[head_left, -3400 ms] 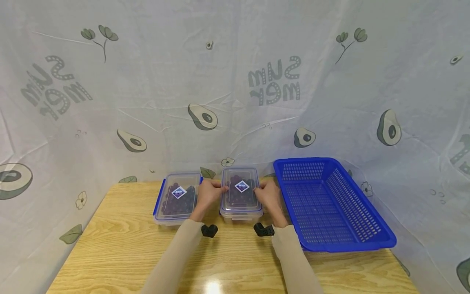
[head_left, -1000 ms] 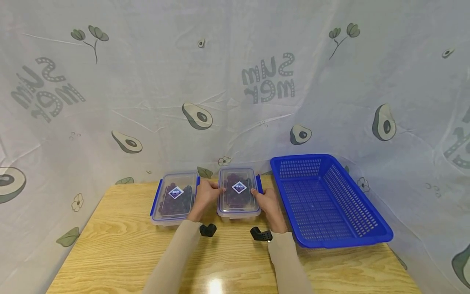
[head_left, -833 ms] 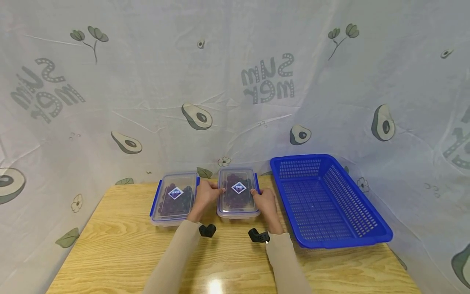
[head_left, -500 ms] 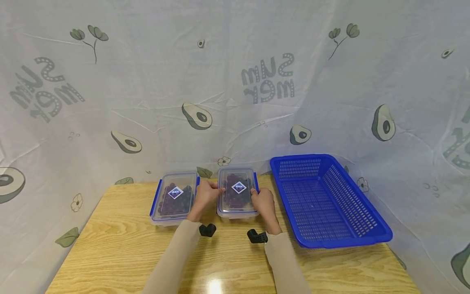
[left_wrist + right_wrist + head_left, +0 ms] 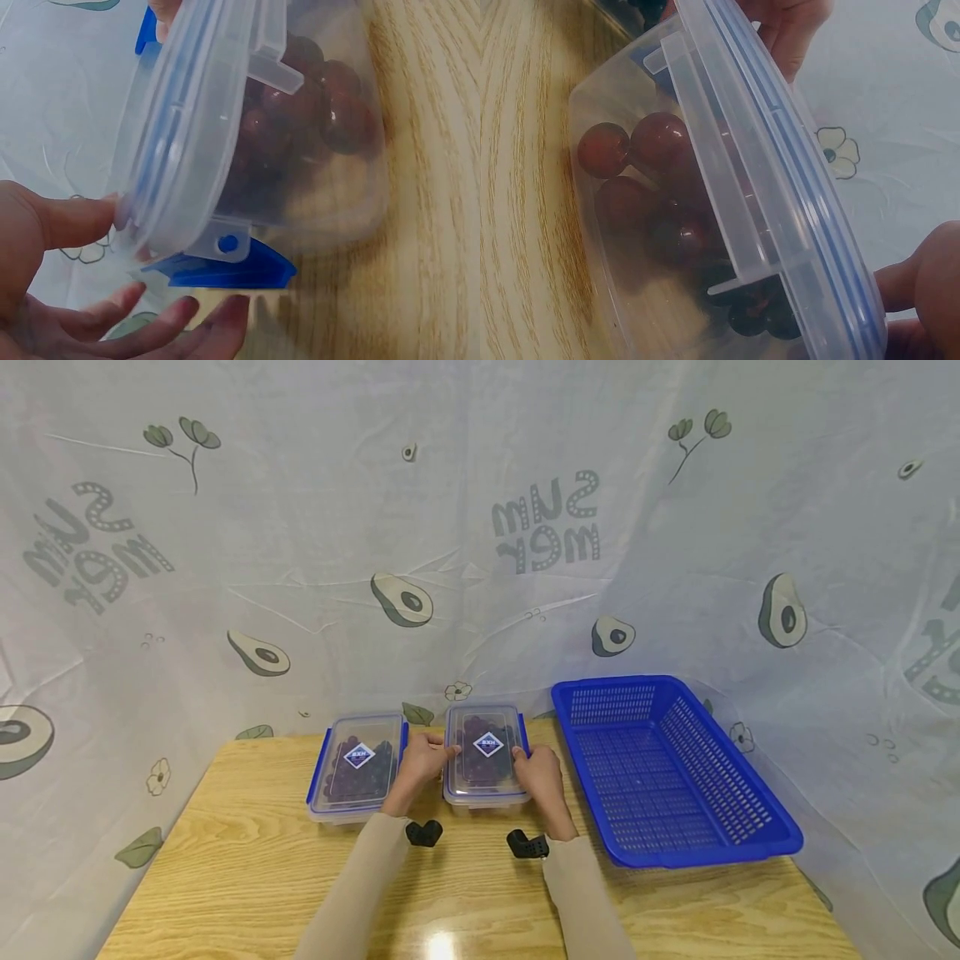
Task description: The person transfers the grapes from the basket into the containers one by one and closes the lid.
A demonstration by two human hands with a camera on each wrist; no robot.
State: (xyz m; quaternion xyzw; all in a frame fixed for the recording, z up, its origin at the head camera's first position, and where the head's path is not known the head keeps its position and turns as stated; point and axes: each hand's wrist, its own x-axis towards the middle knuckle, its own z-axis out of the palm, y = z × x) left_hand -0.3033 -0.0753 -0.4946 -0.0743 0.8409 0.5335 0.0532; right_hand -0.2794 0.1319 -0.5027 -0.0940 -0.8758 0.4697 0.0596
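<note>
A clear lidded food container (image 5: 480, 783) of dark red grapes (image 5: 349, 120) stands on the table between both hands. My left hand (image 5: 422, 762) is at its left side, thumb on the lid's rim. In the left wrist view, that hand's other fingers lie just beneath a blue latch (image 5: 232, 270), which is angled outward from the wall. My right hand (image 5: 542, 772) holds the right side, thumb on the lid (image 5: 487, 777) and fingers round the blue latch edge (image 5: 523, 735). In the head view, the right hand's fingertips are mostly hidden.
A second lidded container of grapes (image 5: 360, 777) stands to the left, close to the left hand. The blue perforated basket (image 5: 690, 856) sits on the right of the wooden table (image 5: 247, 860). Behind hangs a printed pale curtain (image 5: 465, 485).
The right-hand latch stuck out from the container a second ago and now lies against its side. My right hand has moved slightly left with it; the left hand has hardly moved.
</note>
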